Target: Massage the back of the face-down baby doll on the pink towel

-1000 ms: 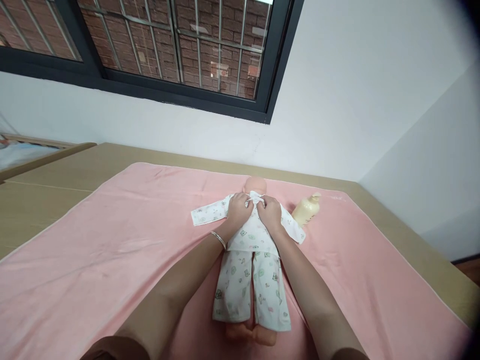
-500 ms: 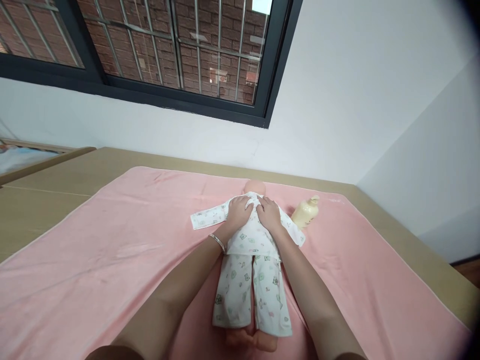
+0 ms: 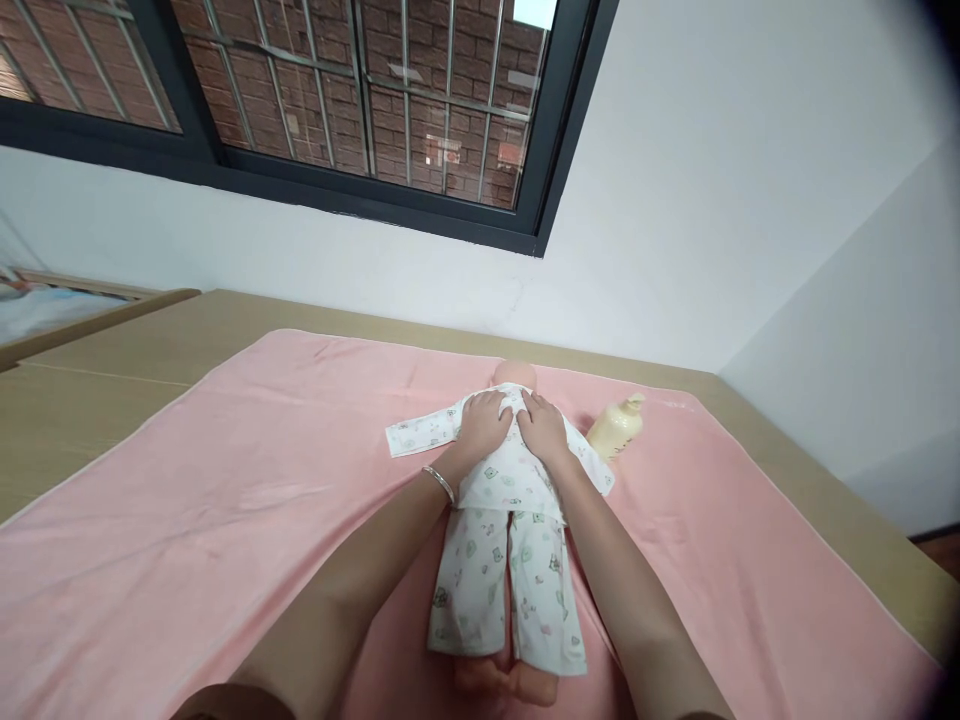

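A baby doll (image 3: 510,475) in a white printed top and trousers lies stretched out, its head at the far end and its feet towards me. Both sleeves spread to the sides. My left hand (image 3: 484,428) rests flat on the left of the doll's upper body, fingers pointing to the head. Beside it my right hand (image 3: 543,430) lies flat on the right of the upper body. Neither hand grips anything. A silver bangle (image 3: 440,484) circles my left wrist. Close to the doll's right-hand sleeve lies a cream pump bottle (image 3: 616,428), tilted over.
A pink blanket (image 3: 247,480) is under the doll, spread over a wooden surface (image 3: 97,400). Behind it stands a white wall (image 3: 645,230) with a dark-framed window (image 3: 360,195). At the far left a wooden rail (image 3: 105,322) borders some light bedding.
The whole view has shifted slightly, so things appear a little further right. Both hands stay at about the same spot on the doll.
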A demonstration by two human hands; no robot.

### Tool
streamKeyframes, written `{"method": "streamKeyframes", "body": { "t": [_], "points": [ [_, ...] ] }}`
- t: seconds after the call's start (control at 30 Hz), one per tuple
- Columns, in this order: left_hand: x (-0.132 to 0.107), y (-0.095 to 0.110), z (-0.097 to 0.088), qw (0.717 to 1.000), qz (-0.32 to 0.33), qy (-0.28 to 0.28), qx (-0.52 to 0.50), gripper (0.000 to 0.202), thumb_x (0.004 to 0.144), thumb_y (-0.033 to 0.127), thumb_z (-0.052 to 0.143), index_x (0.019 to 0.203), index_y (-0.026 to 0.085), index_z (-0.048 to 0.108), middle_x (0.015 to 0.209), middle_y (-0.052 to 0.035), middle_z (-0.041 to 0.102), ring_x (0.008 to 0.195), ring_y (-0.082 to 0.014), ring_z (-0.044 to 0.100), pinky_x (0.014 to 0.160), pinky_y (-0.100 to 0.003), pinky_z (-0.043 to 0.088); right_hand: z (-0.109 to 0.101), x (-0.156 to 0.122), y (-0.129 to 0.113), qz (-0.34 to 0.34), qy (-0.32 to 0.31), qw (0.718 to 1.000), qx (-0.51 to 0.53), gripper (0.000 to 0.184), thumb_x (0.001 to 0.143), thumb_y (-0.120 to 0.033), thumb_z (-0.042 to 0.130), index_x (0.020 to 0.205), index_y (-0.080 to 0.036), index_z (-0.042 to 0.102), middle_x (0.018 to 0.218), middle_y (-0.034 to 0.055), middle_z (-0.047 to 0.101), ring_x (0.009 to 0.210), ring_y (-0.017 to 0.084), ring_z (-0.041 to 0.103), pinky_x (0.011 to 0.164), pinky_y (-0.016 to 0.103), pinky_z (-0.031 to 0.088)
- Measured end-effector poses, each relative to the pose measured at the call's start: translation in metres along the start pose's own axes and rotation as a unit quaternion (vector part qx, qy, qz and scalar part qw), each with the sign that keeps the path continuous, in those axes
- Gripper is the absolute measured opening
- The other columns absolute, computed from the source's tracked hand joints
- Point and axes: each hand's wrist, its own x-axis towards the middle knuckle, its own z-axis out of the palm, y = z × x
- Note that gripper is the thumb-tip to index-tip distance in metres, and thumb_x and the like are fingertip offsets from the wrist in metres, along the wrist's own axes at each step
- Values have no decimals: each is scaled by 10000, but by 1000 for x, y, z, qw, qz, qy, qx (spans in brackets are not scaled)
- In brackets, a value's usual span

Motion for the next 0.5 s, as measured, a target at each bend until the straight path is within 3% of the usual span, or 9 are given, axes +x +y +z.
{"method": "streamKeyframes", "body": {
  "t": [0.1, 0.27, 0.37, 0.5],
  "points": [
    [-1, -1, -1, 1000, 5, 9, -12, 250, 898, 221, 500, 1099, 212, 647, 1169, -57, 697, 1129, -239, 597, 1021, -396, 412, 1, -4, 0, -7, 35, 999, 35, 471, 915, -225, 389, 1332, -167, 599, 1361, 116, 603, 1295, 242, 511, 1101, 348, 323],
    [-7, 6, -4, 996, -15, 72, 57, 177, 900, 273, 516, 852, 177, 657, 904, -99, 696, 978, -259, 617, 889, -385, 454, 1, -13, -6, 22, 104, 992, 72, 335, 898, -261, 426, 1059, -193, 711, 1066, 65, 728, 1024, 211, 628, 932, 279, 413],
    [-8, 7, -3, 995, -19, 73, 70, 170, 898, 273, 515, 884, 181, 658, 934, -99, 697, 991, -263, 613, 887, -385, 451, 0, -14, -8, 43, 104, 992, 51, 340, 893, -275, 437, 1101, -196, 695, 1114, 76, 716, 1047, 226, 618, 919, 286, 412],
    [-4, 3, -1, 998, -25, 33, 36, 204, 902, 263, 500, 1002, 182, 658, 1057, -94, 706, 1063, -262, 610, 952, -403, 439, 0, -7, -5, 19, 67, 997, 28, 421, 905, -246, 404, 1249, -168, 634, 1227, 97, 676, 1135, 235, 589, 1003, 312, 384]
  ]
}}
